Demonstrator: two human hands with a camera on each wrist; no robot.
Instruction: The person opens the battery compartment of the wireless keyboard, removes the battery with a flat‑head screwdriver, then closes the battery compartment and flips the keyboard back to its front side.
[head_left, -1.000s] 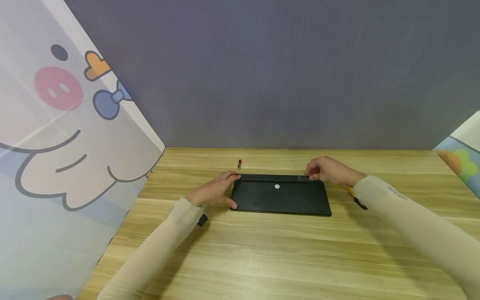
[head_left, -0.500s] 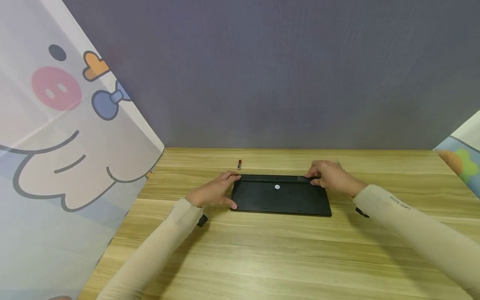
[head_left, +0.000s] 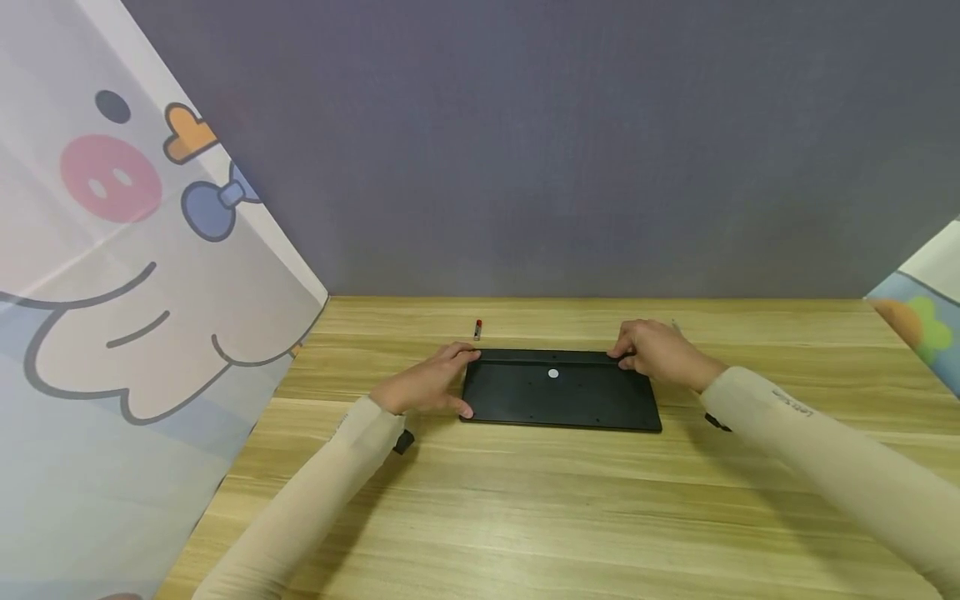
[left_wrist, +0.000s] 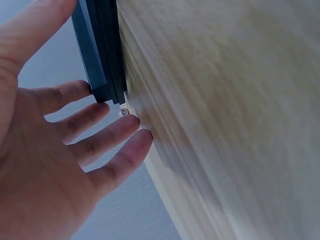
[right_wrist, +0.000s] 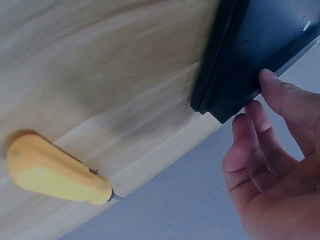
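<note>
A black keyboard (head_left: 555, 396) lies face down on the wooden table, with a round white sticker on its underside. My left hand (head_left: 427, 385) holds its left end, thumb at the near corner and fingers at the far corner. In the left wrist view the fingers (left_wrist: 122, 130) spread around the end of the keyboard (left_wrist: 100, 55). My right hand (head_left: 660, 354) pinches the raised far edge near the right end. The right wrist view has the thumb (right_wrist: 272, 82) on the underside and curled fingers below the edge of the keyboard (right_wrist: 240, 65).
A small red-ended cylinder (head_left: 477, 330), looking like a battery, lies behind the keyboard's left part. A yellow-handled screwdriver (right_wrist: 60, 172) lies right of the keyboard, mostly hidden by the right arm in the head view. A grey panel (head_left: 570, 167) rises at the table's back edge.
Over the second, my right hand has shifted slightly nearer me along the keyboard's far edge. A small grey patch beside its fingertips no longer shows. The left hand stays put.
</note>
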